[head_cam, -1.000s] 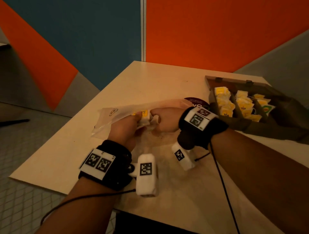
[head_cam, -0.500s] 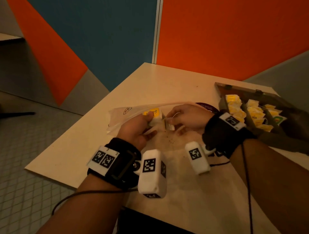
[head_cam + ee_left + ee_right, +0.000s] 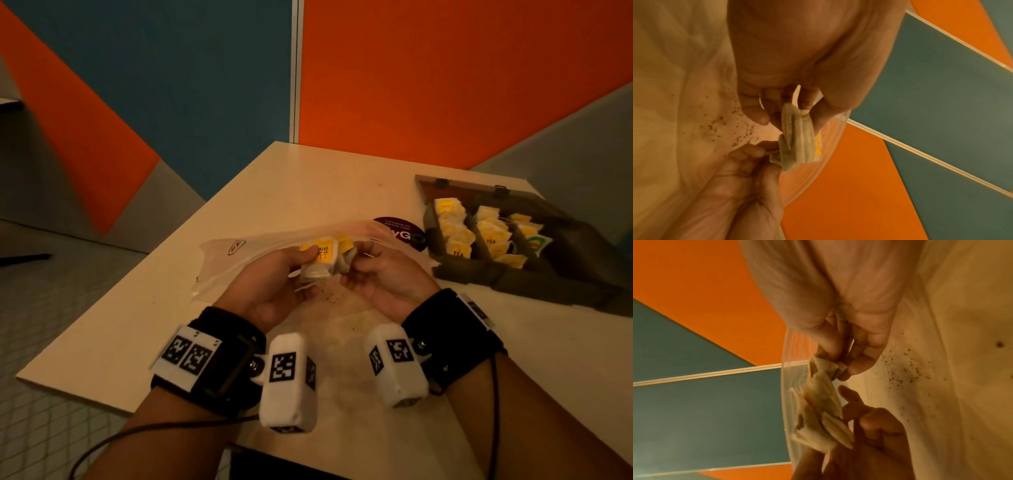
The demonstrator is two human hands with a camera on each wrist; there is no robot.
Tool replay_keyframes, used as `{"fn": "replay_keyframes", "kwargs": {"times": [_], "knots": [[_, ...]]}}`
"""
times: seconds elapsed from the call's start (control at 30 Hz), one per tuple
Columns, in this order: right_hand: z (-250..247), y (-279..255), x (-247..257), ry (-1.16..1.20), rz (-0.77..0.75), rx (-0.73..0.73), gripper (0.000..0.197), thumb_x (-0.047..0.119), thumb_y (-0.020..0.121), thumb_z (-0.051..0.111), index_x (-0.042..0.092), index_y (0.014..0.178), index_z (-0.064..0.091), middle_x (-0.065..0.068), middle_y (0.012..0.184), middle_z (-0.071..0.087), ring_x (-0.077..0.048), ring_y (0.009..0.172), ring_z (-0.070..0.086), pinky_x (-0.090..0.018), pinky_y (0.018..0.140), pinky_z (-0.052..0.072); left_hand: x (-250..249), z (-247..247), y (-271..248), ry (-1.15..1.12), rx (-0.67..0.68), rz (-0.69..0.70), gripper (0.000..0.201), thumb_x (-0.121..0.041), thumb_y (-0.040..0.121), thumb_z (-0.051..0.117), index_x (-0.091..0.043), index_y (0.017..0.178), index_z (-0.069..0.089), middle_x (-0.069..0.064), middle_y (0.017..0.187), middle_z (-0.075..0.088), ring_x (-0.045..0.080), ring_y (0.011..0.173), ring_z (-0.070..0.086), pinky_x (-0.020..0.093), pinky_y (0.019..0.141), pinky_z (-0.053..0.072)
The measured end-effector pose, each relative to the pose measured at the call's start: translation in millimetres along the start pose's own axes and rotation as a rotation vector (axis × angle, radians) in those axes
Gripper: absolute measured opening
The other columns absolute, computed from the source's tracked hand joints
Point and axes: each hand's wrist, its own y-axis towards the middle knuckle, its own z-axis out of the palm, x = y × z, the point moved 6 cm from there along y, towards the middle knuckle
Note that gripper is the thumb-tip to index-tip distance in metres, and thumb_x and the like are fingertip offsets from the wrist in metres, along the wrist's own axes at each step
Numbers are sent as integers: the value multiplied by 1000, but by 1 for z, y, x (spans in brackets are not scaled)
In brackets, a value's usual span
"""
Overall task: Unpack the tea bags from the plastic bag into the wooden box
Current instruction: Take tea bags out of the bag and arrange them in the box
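Lying flat on pale bench (image 3: pixel 113 329): crinkled clear plastic bag (image 3: pixel 222 253), out of the way. Left hand (image 3: pixel 274 284), palm up, fingers (image 3: pixel 310 253) clamped round small stack of white paper tea bags with yellow tags (image 3: pixel 320 258), likely steadying them. Right hand (image 3: pixel 383 277), fingers pinched on stack's edge, probably peeling one off. Well right, open dark wooden box with compartments (image 3: pixel 507 274), part-filled, lid back for easy dropping.

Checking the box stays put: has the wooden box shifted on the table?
No. The wooden box still sits just right of the round purple sticker, as before.
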Motion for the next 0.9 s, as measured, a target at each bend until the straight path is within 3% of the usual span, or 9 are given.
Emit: {"fn": "replay_keyframes", "kwargs": {"times": [0.17, 0.3, 0.43, 0.67, 0.8, 0.9], "knots": [[-7, 2, 3, -46, -99, -61, 19, -9, 91, 49, 3, 97, 62, -10, 86, 69, -21, 77, 64, -29, 67, 56, -2, 9, -1, 6, 49, 36, 34, -17, 93, 55, -5, 124, 60, 9, 112, 63, 18, 88, 58, 27, 69, 45], [-12, 0, 8, -33, -167, -126, 22, -9, 90, 50, 5, 83, 64, -7, 76, 70, -18, 70, 65, -28, 64, 56, -2, 11, 1, 18, 69, 42, 20, -16, 91, 57, -11, 110, 64, 5, 102, 66, 16, 83, 59, 28, 69, 46], [-6, -7, 9, -82, -204, -111, 26, -12, 90, 49, 7, 77, 62, -8, 78, 67, -17, 69, 65, -25, 57, 56, 0, 13, 2, 28, 76, 21, 14, -17, 90, 58, -12, 100, 67, 3, 97, 69, 17, 85, 60, 29, 71, 45], [2, -11, 3, -137, -151, -10, 26, -18, 85, 47, 2, 94, 60, -14, 91, 66, -23, 81, 65, -33, 73, 58, 1, 10, 5, 70, -10, 23, 14, -22, 89, 61, -14, 98, 68, 2, 85, 68, 17, 77, 56, 30, 67, 40], [-4, -11, 12, -288, -184, -62, 24, 3, 91, 47, 7, 102, 68, -9, 97, 69, -24, 88, 64, -40, 74, 52, -3, -2, 6, 235, -171, 137, 6, -22, 86, 68, -16, 88, 69, 2, 90, 70, 16, 83, 60, 32, 73, 42], [0, -12, 14, -623, -218, -8, 20, 29, 93, 59, 16, 105, 69, -2, 98, 69, -13, 84, 63, -26, 65, 47, -10, 5, 0, 392, -185, 291, 7, -13, 86, 68, -6, 85, 71, 7, 74, 68, 8, 60, 61, 20, 58, 43]]}}
